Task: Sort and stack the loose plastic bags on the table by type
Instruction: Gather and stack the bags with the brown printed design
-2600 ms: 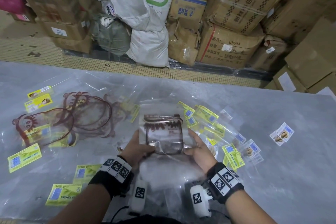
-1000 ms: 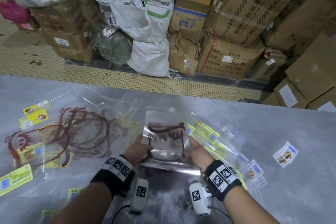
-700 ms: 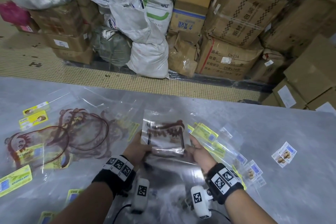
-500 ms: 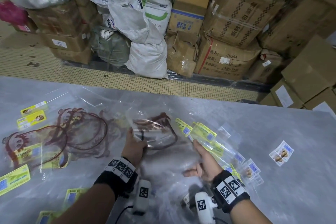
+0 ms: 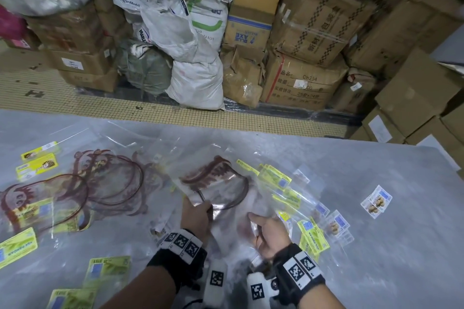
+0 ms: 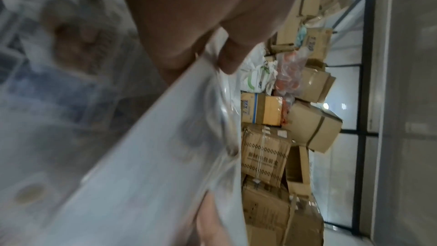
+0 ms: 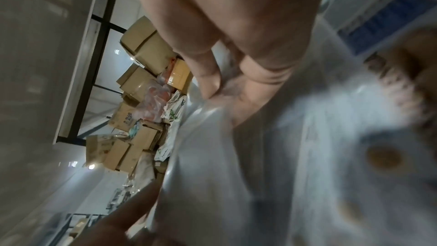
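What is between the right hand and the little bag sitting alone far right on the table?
In the head view, from the right hand: clear bags with yellow labels, small blue-labelled bags, then bare table up to the lone bag.

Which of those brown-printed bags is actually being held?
The middle brown-printed bag, pinched by the left hand; the other brown-printed bags lie flat farther left.

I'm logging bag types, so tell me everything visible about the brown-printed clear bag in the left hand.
The brown-printed bag is thin, glossy clear plastic bearing a dark red-brown outline drawing: a fringed band above a rounded frame. It is held at a tilt over the loose bags on the table. The left hand pinches its near edge; the right hand is among those bags beside it, contact unclear.
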A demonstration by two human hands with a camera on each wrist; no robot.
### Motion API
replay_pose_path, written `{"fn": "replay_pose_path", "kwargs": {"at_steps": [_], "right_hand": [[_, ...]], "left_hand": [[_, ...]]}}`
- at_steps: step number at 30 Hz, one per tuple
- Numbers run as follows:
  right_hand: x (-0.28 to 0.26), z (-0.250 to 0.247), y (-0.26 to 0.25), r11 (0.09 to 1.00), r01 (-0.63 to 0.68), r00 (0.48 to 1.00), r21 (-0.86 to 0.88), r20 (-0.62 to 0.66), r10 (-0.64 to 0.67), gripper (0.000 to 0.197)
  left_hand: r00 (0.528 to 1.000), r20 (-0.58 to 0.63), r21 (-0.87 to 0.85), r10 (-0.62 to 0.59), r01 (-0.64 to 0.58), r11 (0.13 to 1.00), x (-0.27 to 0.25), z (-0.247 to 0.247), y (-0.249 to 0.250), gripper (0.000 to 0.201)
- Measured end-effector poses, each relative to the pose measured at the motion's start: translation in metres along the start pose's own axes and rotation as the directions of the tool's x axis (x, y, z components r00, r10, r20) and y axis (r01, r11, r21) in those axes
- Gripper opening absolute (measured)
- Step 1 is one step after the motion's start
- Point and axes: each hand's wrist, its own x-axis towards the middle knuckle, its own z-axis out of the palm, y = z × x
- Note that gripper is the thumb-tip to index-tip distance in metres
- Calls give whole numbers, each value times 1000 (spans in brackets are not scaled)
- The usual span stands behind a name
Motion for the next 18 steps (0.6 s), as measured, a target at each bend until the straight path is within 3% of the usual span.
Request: {"fn": "replay_pose_path", "kwargs": {"at_steps": [2,5,6,8,10,13,16,18], "right_hand": [[1,-8,-1,999,20,999,-49,-29,-21,29],[6,-32,-6,979,37,996,-202,-73,-53,48],[-1,-34,-11,970,33,998,-241,-44,-45,47],[-15,-41,-21,949,39,999,-313,4,-40,27],[-20,-53,-30,915,47,999,-401,12,-46,40],[-25,-67,-43,850,72,997,-521,25,-70,22],[-19,-82,-52,826,73,997,-560,25,-72,41],[-19,-82,-56,843,50,998,-536,-2,-61,32]], "left_hand": [[989,121,-119,-78,93,989,-1,-7,6,45],[931,298,-174,-210,270,947,-7,-16,24,45],[923,301,-174,-239,299,938,-6,-19,29,50],[913,312,-191,-264,333,924,0,-26,37,48],[901,312,-143,-301,357,923,5,-35,45,46],[913,298,7,-279,290,957,9,-44,55,38],[948,236,127,-212,186,974,22,-57,55,24],[946,246,208,-210,160,965,29,-66,53,23]]}}
